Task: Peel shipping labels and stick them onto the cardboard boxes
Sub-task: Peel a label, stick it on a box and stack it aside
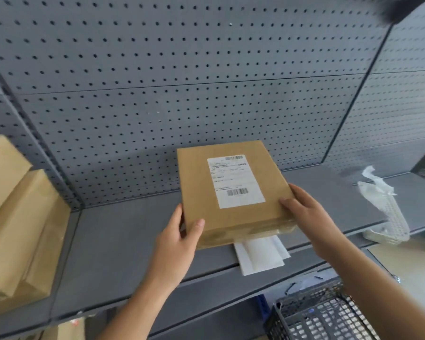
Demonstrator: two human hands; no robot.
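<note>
Mesh basket (324, 315) is seen below the grey shelf (123, 241). Over the shelf's middle a cardboard box (201, 192) is gripped at its near corners by the left hand (174, 244) and right hand (309, 217); a shipping label (236, 181) is stuck on top.

Grey pegboard wall (157, 69) fills my view. Grey metal shelf (103, 241) at my chest. Black mesh basket (324, 317) below right. Even light.
</note>
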